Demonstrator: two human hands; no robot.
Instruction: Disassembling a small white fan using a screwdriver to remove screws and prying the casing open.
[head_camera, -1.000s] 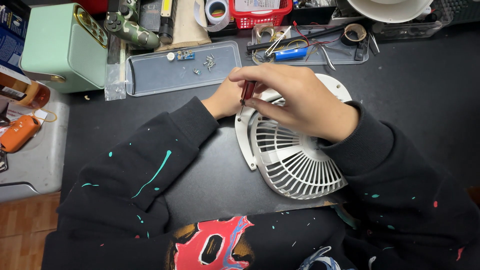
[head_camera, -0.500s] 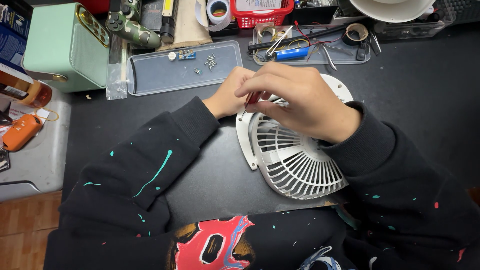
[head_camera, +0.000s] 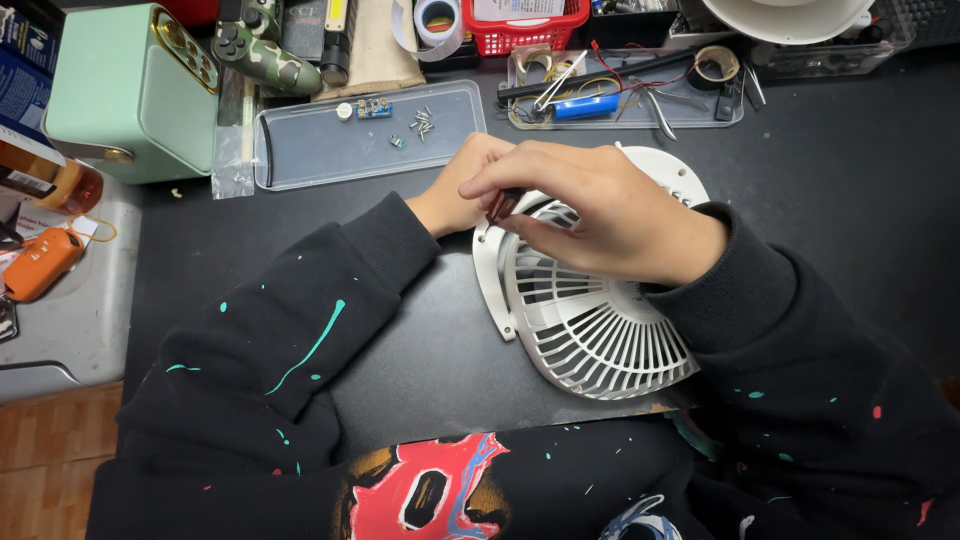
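White plastic fan grille (head_camera: 600, 330) lies near the bench's (head_camera: 880, 200) front edge. My right hand (head_camera: 610, 215) pinches a red-handled screwdriver (head_camera: 500, 205) over it; my left hand (head_camera: 455, 195) touches its rim, grip hidden.

Both arms wear long black sweatshirt sleeves (head_camera: 290, 330) with ribbed cuffs, flecked with teal, white and red paint-like specks, above a chest print (head_camera: 430, 495) in red, white and blue, while both hands are bare.
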